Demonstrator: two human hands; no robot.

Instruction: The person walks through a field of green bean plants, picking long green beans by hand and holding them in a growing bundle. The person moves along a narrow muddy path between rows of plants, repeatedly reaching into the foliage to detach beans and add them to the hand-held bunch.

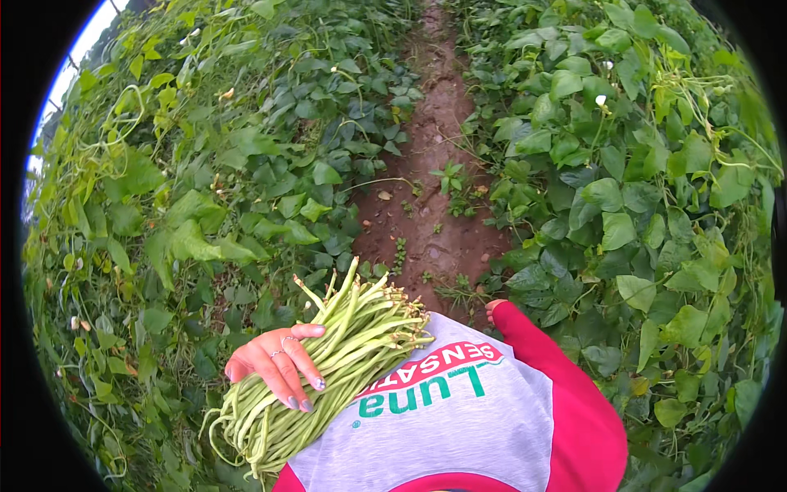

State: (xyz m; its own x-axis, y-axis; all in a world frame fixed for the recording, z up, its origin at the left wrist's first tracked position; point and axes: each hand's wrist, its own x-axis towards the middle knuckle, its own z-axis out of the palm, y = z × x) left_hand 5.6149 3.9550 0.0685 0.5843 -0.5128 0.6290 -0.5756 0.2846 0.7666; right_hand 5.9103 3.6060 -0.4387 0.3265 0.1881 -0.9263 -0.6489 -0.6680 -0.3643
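Note:
A thick bundle of long green beans (344, 328) lies slantwise against my front, with its brownish stem ends gathered toward the upper right and its thin tips curling at the lower left. My left hand (283, 361) is closed over the bundle from the left, its fingers laid across the pods and a ring showing. My right arm, in a red sleeve, reaches forward. Only a small part of my right hand (494, 307) shows beyond the cuff, beside low leaves at the path's right edge; its fingers are mostly hidden, and I cannot see anything in it.
Dense leafy bean vines (246, 156) rise on the left, and more vines (623, 221) crowd close on the right, with a few white flowers (601, 100). Between them a narrow, damp brown dirt path (430, 148) runs straight ahead, dotted with small weeds (449, 176).

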